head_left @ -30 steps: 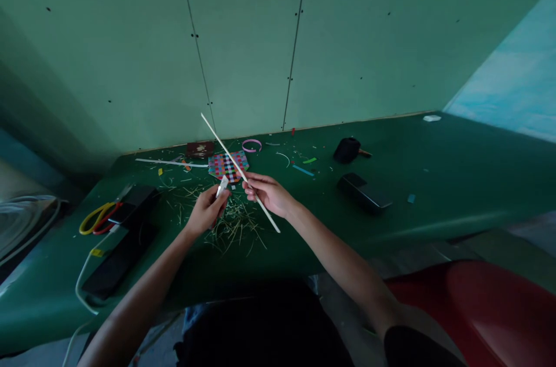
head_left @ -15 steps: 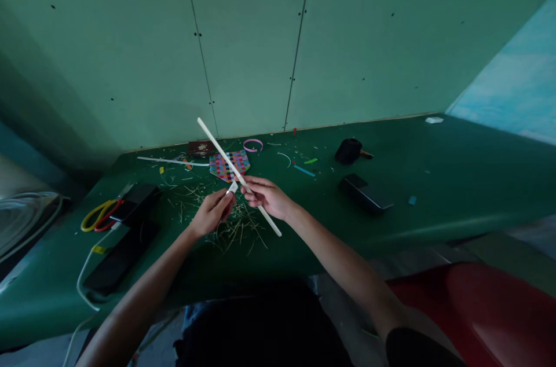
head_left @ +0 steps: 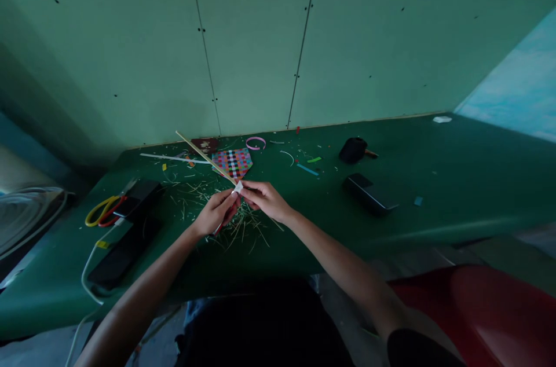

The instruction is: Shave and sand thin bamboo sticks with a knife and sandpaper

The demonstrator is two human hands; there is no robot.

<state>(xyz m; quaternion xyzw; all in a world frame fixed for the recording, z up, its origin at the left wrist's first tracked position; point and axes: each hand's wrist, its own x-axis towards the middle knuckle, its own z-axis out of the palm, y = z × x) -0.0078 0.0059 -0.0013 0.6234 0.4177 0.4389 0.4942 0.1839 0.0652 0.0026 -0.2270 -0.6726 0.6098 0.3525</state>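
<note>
Green panels point(head_left: 252, 37) back the desk point(head_left: 434, 170). On the checkered piece's point(head_left: 234, 161) near side, the left hand point(head_left: 216, 213) curls closed around what may be a knife point(head_left: 238, 187); the right hand point(head_left: 266, 200) pinches a pale stick point(head_left: 202, 154) slanting past the piece's left side. Shavings point(head_left: 245, 229) lie nearer than the piece, a pink ring point(head_left: 255, 137) just behind it.

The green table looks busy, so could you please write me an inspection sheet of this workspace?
Surface: green table, littered mainly around the hands.
Things in hand: pale stick, slanting; white-ended tool, kind unclear.
Clutter: shavings below the hands; woven piece beyond; scissors to the left; black case to the right.
Hands: left hand grips the tool, right hand the stick.
Cables: white cable, running over the table's near edge.
Surroundings: green wall behind; red chair at right.
</note>
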